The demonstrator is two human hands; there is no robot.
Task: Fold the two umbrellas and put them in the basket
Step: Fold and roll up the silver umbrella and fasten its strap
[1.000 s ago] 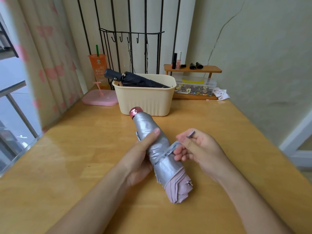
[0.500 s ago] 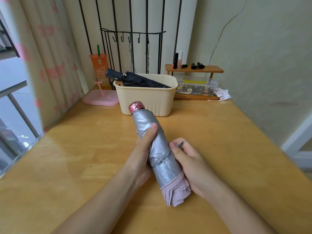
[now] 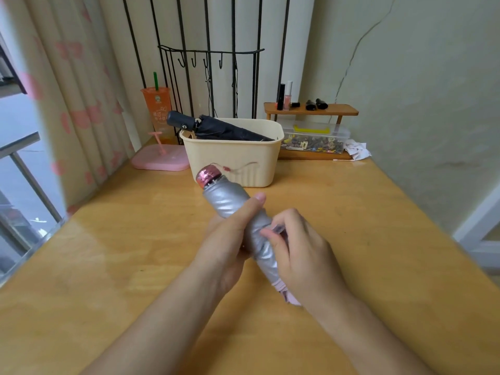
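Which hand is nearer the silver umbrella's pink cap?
Left. The left hand grips the silver umbrella below the pink cap; the right hand holds it farther down, nearer the person.

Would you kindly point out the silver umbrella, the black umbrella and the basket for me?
silver umbrella (image 3: 226,197): head view, on its rolled silver canopy.
black umbrella (image 3: 230,131): head view, on its folded dark canopy.
basket (image 3: 232,154): head view, on its front wall.
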